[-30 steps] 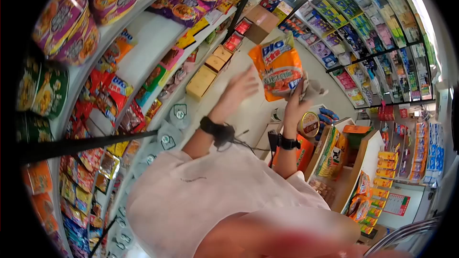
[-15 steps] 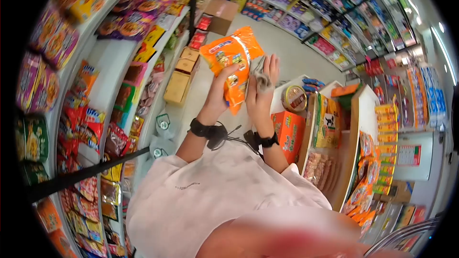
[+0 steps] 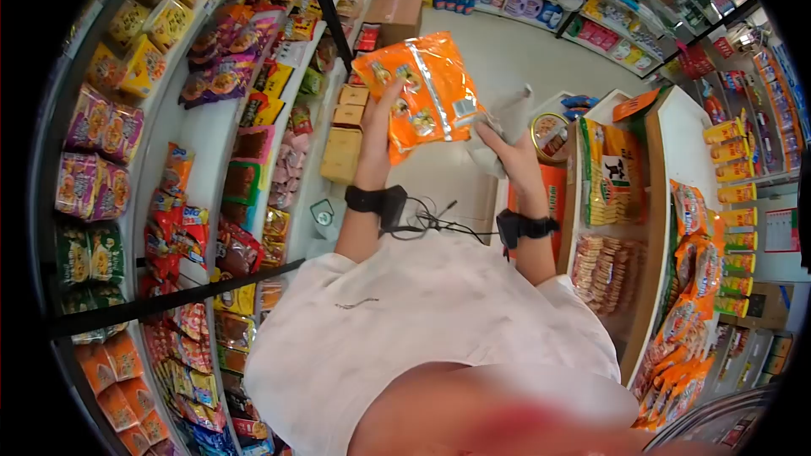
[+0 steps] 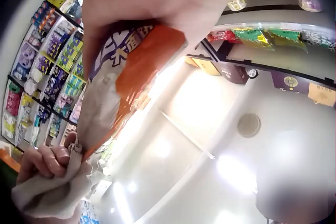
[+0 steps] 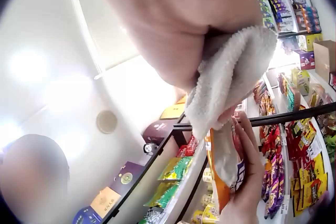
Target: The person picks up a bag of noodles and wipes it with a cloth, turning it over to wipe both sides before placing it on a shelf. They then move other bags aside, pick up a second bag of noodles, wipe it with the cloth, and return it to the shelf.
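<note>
An orange packet (image 3: 429,93) with a silver seam across its back is held up in front of the body in the head view. My left hand (image 3: 382,122) grips its left side. My right hand (image 3: 517,156) holds a grey-white cloth (image 3: 509,115) at the packet's lower right corner. In the left wrist view the packet (image 4: 144,58) shows its lettered front, with the cloth (image 4: 50,195) bunched in the curled right fingers. The right wrist view has the fluffy cloth (image 5: 231,77) under my right palm, beside the packet's edge (image 5: 218,174), and my left hand (image 5: 249,176) around the packet.
Shelves of packaged noodles (image 3: 101,122) and snacks rise on the left. A brown carton (image 3: 395,13) stands at the far end of the aisle. On the right are a wooden display unit (image 3: 655,169) with bagged goods, a round tin (image 3: 549,137) and hanging orange packets (image 3: 697,270).
The packet has turned from its printed front to its seamed back. My left hand came in and took hold of it. Lately the right hand with the cloth has moved to the right.
</note>
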